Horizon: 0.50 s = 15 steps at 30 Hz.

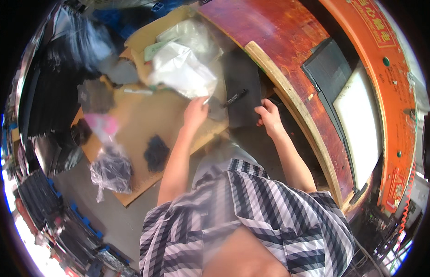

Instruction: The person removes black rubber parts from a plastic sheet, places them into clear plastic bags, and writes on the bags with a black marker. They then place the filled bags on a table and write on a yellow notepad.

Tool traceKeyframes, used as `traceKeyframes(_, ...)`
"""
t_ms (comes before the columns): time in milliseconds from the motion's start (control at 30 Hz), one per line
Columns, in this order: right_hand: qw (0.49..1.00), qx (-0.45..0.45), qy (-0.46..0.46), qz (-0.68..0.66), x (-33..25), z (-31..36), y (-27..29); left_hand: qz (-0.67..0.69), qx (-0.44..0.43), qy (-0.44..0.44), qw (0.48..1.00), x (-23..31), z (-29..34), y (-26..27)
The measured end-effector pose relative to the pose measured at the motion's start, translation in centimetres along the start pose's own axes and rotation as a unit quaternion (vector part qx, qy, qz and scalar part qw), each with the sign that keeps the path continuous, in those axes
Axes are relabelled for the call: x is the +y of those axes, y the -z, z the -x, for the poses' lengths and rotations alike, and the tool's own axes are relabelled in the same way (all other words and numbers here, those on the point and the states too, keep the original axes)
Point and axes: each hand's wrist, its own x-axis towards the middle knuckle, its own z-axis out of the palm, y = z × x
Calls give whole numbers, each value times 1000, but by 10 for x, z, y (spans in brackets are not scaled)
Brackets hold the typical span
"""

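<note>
A flat black sheet (245, 76) hangs between my hands, in the gap between the cardboard-topped surface and the red board. My right hand (270, 119) is closed in a pinch at the sheet's lower right edge. My left hand (195, 113) has its fingers closed beside a grey patch, just below the corner of a white plastic bag (181, 67); what it grips, I cannot make out. A small black object (236, 98), long and narrow with pale marks, shows against the sheet; its kind is unclear.
Brown cardboard (141, 122) at left bears a dark crumpled piece (156, 153), a clear bag of dark pieces (111, 170) and a pink item (102, 124). The wood-edged red board (289, 44) at right carries a black panel (328, 64) and a white slab (360, 117), beside an orange beam (386, 78).
</note>
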Motion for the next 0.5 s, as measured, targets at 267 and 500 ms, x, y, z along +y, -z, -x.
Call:
traceKeyframes(267, 994, 68, 55, 62, 33, 59, 26, 18, 20, -78, 997, 15, 7, -18)
traceKeyframes(500, 995, 42, 74, 53, 35, 83, 46, 73, 92, -113, 987, 40, -38, -60)
